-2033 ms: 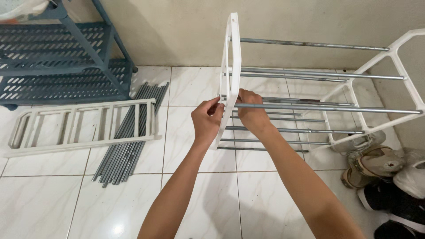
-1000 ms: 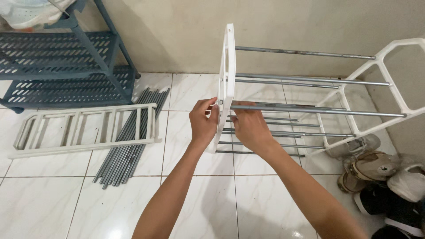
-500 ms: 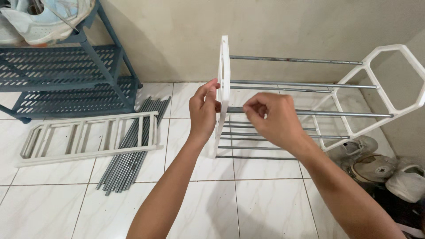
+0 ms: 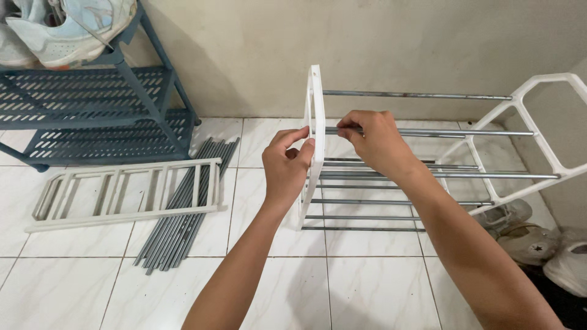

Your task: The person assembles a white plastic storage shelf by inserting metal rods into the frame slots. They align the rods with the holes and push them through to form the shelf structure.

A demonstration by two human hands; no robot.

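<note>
the left hand [image 4: 285,164] grips the white side panel [image 4: 316,116] of the rack; the right hand [image 4: 374,142] pinches a metal rod [image 4: 465,132] at the panel.

A home corner: tiled floor [image 4: 367,287], shoe-laden blue rack [image 4: 92,110], sneakers [image 4: 538,238] piled by the wall.

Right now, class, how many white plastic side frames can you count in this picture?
3. One upright frame stands in the middle, touched by the left hand. One tilted frame is at the rods' far right end. One flat frame lies on the floor, left. Others may be out of view.
</note>
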